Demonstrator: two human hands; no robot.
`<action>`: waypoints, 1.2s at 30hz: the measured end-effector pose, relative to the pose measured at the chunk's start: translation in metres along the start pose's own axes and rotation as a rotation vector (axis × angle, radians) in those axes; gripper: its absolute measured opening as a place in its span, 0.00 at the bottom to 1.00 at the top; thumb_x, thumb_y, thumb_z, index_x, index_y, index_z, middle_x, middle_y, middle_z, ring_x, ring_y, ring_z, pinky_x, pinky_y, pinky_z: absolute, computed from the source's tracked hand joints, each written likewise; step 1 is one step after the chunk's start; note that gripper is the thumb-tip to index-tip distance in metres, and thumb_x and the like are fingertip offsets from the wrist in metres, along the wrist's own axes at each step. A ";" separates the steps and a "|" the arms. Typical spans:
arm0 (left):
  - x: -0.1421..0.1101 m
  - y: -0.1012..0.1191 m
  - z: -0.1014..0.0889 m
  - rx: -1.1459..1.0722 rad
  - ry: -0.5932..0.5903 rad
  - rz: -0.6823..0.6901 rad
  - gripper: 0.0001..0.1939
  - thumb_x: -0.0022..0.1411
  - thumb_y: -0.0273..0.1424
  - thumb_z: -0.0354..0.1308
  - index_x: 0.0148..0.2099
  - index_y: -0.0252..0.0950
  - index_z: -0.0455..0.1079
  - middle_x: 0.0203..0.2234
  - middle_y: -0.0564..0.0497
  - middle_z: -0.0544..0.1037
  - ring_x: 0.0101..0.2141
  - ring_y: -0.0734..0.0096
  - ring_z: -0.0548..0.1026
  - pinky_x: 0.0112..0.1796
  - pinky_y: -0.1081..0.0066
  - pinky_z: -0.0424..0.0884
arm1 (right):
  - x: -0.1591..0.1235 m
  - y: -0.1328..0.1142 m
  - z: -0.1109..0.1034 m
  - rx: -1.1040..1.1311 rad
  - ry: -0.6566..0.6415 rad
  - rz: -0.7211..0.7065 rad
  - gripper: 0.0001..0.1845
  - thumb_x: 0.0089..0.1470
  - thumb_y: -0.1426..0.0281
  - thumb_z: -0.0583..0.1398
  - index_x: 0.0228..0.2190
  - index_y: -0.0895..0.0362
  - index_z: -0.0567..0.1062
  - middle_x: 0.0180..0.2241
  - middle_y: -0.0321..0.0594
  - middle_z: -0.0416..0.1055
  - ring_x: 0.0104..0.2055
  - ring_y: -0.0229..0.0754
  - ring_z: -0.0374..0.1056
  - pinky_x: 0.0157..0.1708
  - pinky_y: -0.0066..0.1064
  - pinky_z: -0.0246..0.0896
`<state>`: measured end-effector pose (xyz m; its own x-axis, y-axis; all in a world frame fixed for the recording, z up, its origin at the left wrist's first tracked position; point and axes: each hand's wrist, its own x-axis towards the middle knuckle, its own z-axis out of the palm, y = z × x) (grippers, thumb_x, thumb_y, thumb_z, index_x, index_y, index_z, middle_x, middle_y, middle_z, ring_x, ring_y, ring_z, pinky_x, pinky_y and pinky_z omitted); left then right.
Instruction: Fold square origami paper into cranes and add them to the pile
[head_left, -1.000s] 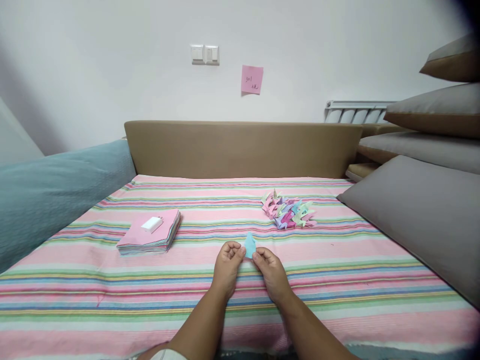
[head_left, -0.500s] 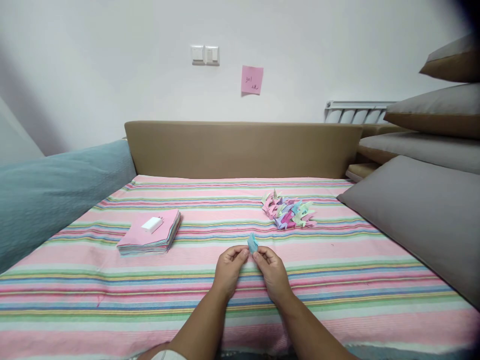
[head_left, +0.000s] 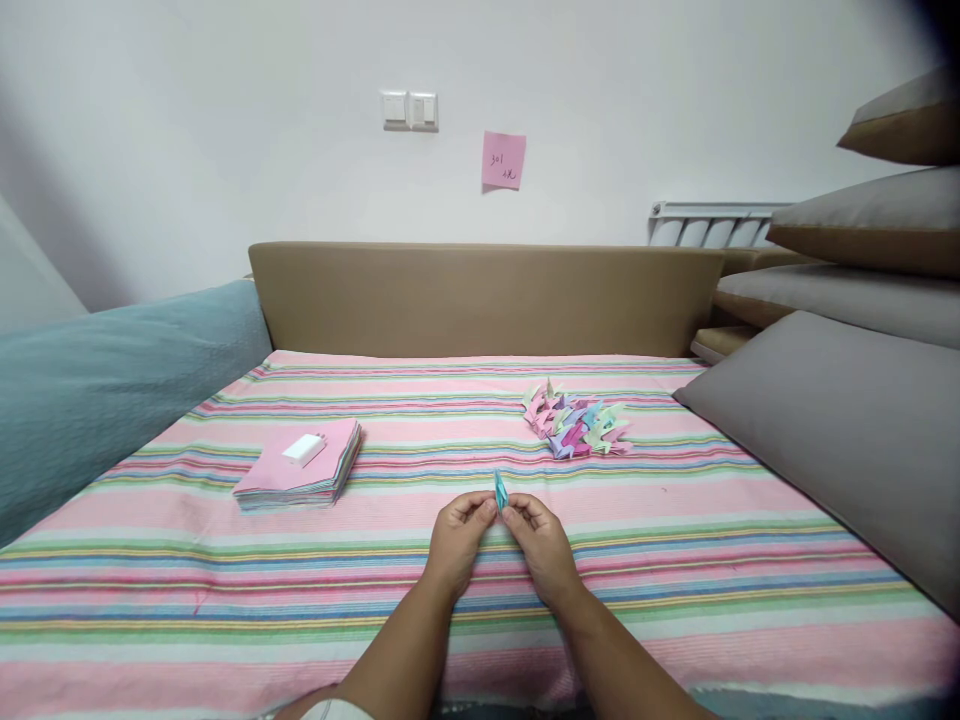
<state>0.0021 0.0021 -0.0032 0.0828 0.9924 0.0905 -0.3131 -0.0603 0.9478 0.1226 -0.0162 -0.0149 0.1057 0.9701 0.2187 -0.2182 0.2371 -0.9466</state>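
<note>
Step in hand: looks like mid-fold handwork, prob. shaping or opening layers on the small blue paper (head_left: 501, 491), lower centre of frame, btwn the two hands. L hand (head_left: 460, 537): thumb + fingertips pinched at the paper's lower left edge. R hand (head_left: 545, 548): same sort of pinch at lower right edge, other fingers curled in. Both grasping, neither free.

Next move, my guess, calls for light, even fingertip pressure: one side steadying, the other working a flap or crease w/o tearing it. Main risk: thin layers slipping or creasing off-line.

Paper itself: turquoise, narrow, stood up on end w/ a pointed tip at top, slight lean left. Darker streaks run lengthwise, so prob. several layers seen near edge-on; exact folds too small to tell. Can't tell if its base touches the cloth (head_left: 225, 562).

Nearby: multicolour folded pieces (head_left: 576, 425) bunched right of centre, beyond R hand; stack (head_left: 279, 466) of sq. sheets, pink on top, left of frame, w/ white block (head_left: 304, 449) on it.
</note>
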 end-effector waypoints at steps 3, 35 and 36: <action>-0.001 0.003 0.001 -0.006 0.006 -0.010 0.15 0.43 0.38 0.67 0.32 0.33 0.76 0.26 0.49 0.78 0.29 0.70 0.72 0.37 0.70 0.67 | 0.000 0.000 -0.001 -0.019 0.007 -0.004 0.15 0.46 0.58 0.62 0.32 0.57 0.74 0.31 0.39 0.73 0.36 0.42 0.67 0.40 0.33 0.60; 0.001 -0.003 -0.004 0.074 -0.044 0.027 0.18 0.51 0.44 0.61 0.24 0.32 0.71 0.19 0.54 0.67 0.25 0.74 0.64 0.31 0.74 0.60 | -0.001 -0.004 0.000 -0.085 0.011 0.007 0.18 0.48 0.54 0.60 0.29 0.57 0.73 0.19 0.32 0.61 0.25 0.37 0.58 0.27 0.28 0.53; 0.001 -0.003 -0.004 0.076 -0.046 0.030 0.18 0.51 0.44 0.61 0.24 0.32 0.71 0.19 0.54 0.67 0.25 0.74 0.64 0.31 0.74 0.60 | -0.001 -0.005 0.000 -0.084 0.009 0.006 0.18 0.48 0.54 0.60 0.29 0.57 0.73 0.18 0.32 0.61 0.25 0.37 0.58 0.27 0.28 0.53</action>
<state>-0.0007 0.0040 -0.0074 0.1182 0.9842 0.1319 -0.2440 -0.1000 0.9646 0.1231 -0.0185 -0.0106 0.1134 0.9708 0.2116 -0.1365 0.2261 -0.9645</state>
